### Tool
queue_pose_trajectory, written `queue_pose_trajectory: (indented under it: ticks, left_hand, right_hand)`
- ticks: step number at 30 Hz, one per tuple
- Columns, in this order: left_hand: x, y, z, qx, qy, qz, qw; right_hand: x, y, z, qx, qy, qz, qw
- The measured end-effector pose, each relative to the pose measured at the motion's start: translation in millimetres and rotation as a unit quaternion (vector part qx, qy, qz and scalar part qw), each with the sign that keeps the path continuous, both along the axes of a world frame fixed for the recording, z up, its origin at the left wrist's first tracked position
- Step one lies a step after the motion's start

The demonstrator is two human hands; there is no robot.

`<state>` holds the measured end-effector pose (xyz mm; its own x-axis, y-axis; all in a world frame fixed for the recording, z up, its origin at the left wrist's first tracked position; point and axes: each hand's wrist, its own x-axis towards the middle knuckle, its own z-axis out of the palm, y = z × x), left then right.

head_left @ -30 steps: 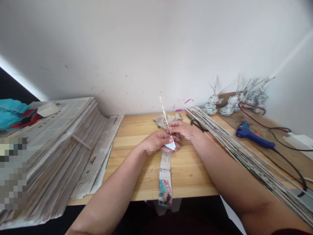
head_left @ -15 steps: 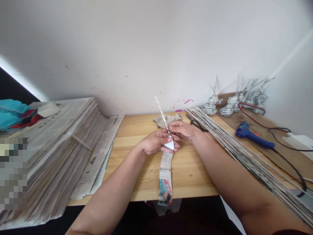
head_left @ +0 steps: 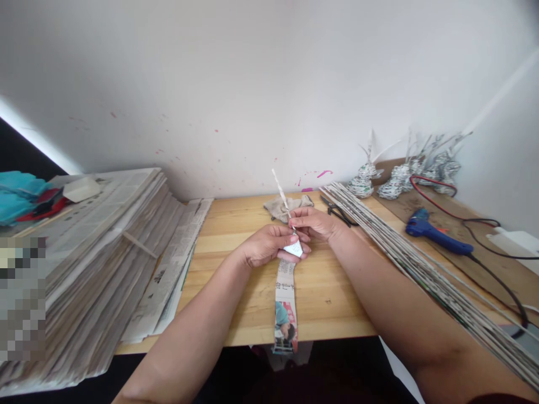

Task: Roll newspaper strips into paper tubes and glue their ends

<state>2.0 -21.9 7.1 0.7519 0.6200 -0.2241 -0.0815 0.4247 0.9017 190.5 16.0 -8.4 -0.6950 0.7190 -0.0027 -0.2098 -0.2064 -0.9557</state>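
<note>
A newspaper strip (head_left: 285,286) hangs down from my hands over the wooden table (head_left: 337,303) and past its front edge. Its upper part is rolled into a thin, pale paper tube (head_left: 279,189) that slants up and to the left. My left hand (head_left: 269,245) is closed on the strip, thumb on top, where the flat paper turns into the tube. My right hand (head_left: 310,223) pinches the tube just above, between thumb and fingers. Behind both hands lies a crumpled beige cloth (head_left: 288,207).
Tall newspaper stacks (head_left: 105,252) stand at the left. On the right lie a long bundle of paper tubes (head_left: 404,264), black scissors (head_left: 341,214) and a blue glue gun (head_left: 438,234) with its cord. Woven paper figures (head_left: 362,178) stand at the back right, near the wall.
The tube has turned a little in my fingers, and its tip has shifted slightly right and down. The folded paper under my left thumb has moved slightly right. Both hands stay nearly in place.
</note>
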Motion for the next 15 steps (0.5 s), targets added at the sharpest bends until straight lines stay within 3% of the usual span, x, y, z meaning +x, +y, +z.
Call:
queue_pose_trajectory:
  ticks: [6, 9, 11, 15]
  left_hand:
    - [0.7, 2.4, -2.6, 0.01, 0.014, 0.019, 1.0]
    - [0.7, 2.8, -3.0, 0.01, 0.013, 0.03, 0.999]
    - [0.4, 3.0, -3.2, 0.001, 0.005, 0.031, 1.0]
    - [-0.8, 3.2, -3.9, -0.024, -0.029, 0.014, 0.999]
  right_hand:
    - [-6.8, 0.6, 5.7, 0.028, -0.021, -0.102, 0.994]
    - [-7.2, 0.6, 5.7, 0.028, -0.013, -0.116, 0.993]
    - [-5.0, 0.1, 4.7, 0.019, -0.004, -0.092, 0.996]
    - [1.4, -2.2, 2.1, 0.003, 0.022, 0.024, 0.999]
